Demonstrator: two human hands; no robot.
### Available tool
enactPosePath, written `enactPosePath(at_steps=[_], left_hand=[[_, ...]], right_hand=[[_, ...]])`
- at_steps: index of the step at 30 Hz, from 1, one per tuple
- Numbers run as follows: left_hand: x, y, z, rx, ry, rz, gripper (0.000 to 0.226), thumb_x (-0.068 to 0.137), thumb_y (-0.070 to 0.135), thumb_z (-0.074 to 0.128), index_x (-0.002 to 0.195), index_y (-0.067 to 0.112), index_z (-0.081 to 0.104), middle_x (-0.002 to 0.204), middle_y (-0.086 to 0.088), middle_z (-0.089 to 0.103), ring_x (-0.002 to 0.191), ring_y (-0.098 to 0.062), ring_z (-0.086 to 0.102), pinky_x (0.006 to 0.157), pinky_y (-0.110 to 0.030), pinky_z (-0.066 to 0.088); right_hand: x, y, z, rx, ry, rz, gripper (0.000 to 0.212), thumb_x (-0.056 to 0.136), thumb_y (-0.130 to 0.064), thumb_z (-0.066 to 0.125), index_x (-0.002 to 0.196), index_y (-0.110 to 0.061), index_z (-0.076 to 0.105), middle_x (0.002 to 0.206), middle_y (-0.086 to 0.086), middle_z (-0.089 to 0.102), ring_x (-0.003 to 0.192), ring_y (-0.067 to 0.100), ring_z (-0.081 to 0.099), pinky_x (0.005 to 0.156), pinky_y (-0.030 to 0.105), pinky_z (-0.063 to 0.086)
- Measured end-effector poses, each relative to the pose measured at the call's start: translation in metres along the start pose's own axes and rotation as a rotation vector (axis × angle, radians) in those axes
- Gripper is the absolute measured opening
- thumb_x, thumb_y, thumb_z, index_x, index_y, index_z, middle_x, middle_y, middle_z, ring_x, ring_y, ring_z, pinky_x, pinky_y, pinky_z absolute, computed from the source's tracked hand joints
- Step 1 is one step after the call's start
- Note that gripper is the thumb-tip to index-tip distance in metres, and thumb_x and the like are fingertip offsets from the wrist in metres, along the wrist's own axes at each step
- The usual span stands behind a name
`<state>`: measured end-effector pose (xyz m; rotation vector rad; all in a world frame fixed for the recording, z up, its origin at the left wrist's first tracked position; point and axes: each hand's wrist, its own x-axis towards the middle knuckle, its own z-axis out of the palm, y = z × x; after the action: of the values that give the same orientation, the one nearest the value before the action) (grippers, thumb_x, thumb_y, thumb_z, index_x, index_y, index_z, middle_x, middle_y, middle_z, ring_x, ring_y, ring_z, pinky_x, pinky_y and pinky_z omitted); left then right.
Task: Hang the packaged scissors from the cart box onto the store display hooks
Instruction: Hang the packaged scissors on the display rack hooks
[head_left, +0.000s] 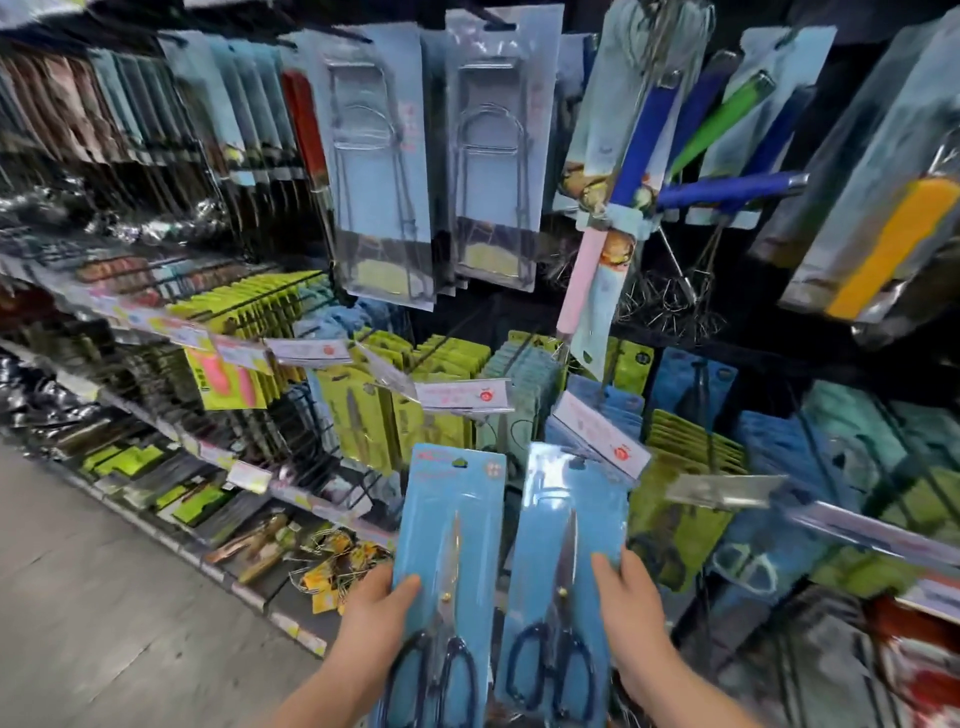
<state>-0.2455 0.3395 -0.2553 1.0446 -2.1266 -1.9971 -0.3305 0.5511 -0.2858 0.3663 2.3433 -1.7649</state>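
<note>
The right pack (566, 566) of scissors stands upright, its top just under the white price tag (602, 434). The left pack (449, 540) stands beside it, below and left of that tag. The right hand (631, 605) grasps the right pack's edge and the left hand (374, 605) grasps the left pack's, each with its thumb on the front. Green packs (691, 441) hang right of the tag.

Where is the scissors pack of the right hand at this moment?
In the head view it is low and central: the right hand holds the right scissors pack beside the left scissors pack.
</note>
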Motion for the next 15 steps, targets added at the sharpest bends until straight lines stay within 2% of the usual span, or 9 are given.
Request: enactPosePath(at_steps=[2, 4, 5, 8, 10, 12, 15], left_hand=[[0.008, 0.004, 0.0, 0.023, -0.027, -0.006, 0.016, 0.093, 0.014, 0.051, 0.097, 0.003, 0.062, 0.082, -0.009, 0.064, 0.066, -0.019, 0.054, 0.055, -0.028, 0.04], [0.016, 0.007, 0.0, 0.023, -0.067, -0.013, 0.013, 0.094, 0.012, 0.05, 0.097, 0.009, 0.062, 0.085, -0.006, 0.066, 0.069, -0.019, 0.058, 0.057, -0.028, 0.042], [0.018, 0.009, -0.001, 0.028, -0.087, -0.012, 0.013, 0.095, 0.012, 0.049, 0.098, 0.01, 0.062, 0.086, -0.006, 0.067, 0.07, -0.018, 0.059, 0.058, -0.028, 0.043], [0.026, 0.014, -0.005, 0.031, -0.147, -0.009, 0.012, 0.095, 0.012, 0.05, 0.1, 0.01, 0.061, 0.089, -0.006, 0.069, 0.079, -0.022, 0.064, 0.07, -0.033, 0.051], [0.031, 0.018, -0.008, 0.021, -0.173, -0.003, 0.011, 0.095, 0.012, 0.05, 0.098, 0.014, 0.061, 0.091, -0.004, 0.069, 0.084, -0.021, 0.065, 0.073, -0.034, 0.051], [0.035, 0.022, -0.01, 0.019, -0.204, -0.014, 0.013, 0.096, 0.012, 0.048, 0.093, 0.017, 0.059, 0.092, -0.004, 0.068, 0.084, -0.019, 0.064, 0.068, -0.031, 0.05], [0.042, 0.02, -0.013, 0.043, -0.246, -0.007, 0.011, 0.096, 0.011, 0.049, 0.097, 0.014, 0.059, 0.096, -0.011, 0.069, 0.085, -0.026, 0.065, 0.078, -0.041, 0.054]], right_hand=[[0.003, 0.002, 0.004, 0.013, 0.022, 0.023, 0.033, 0.098, -0.025, 0.041, 0.122, -0.004, 0.05, 0.117, 0.013, 0.057, 0.103, 0.026, 0.052, 0.086, 0.036, 0.039], [0.007, 0.007, 0.009, 0.014, 0.053, 0.041, 0.044, 0.097, -0.031, 0.043, 0.135, -0.008, 0.044, 0.134, 0.009, 0.051, 0.121, 0.026, 0.049, 0.095, 0.037, 0.038], [0.01, 0.007, 0.011, 0.022, 0.068, 0.049, 0.044, 0.097, -0.031, 0.044, 0.134, -0.008, 0.045, 0.135, 0.011, 0.052, 0.119, 0.024, 0.05, 0.093, 0.036, 0.038], [0.021, -0.003, 0.012, 0.005, 0.105, 0.058, 0.034, 0.097, -0.022, 0.044, 0.122, -0.001, 0.052, 0.114, 0.015, 0.059, 0.098, 0.025, 0.053, 0.082, 0.033, 0.038], [0.036, -0.014, 0.014, 0.0, 0.139, 0.081, 0.04, 0.098, -0.021, 0.044, 0.131, 0.001, 0.046, 0.116, 0.017, 0.055, 0.102, 0.029, 0.054, 0.081, 0.028, 0.034], [0.05, -0.023, 0.016, 0.009, 0.167, 0.095, 0.048, 0.099, -0.023, 0.042, 0.14, 0.0, 0.035, 0.122, 0.021, 0.052, 0.1, 0.031, 0.053, 0.078, 0.028, 0.033], [0.063, -0.026, 0.017, -0.044, 0.176, 0.142, 0.046, 0.1, -0.025, 0.04, 0.137, 0.001, 0.036, 0.133, 0.024, 0.047, 0.115, 0.037, 0.05, 0.077, 0.03, 0.032]])
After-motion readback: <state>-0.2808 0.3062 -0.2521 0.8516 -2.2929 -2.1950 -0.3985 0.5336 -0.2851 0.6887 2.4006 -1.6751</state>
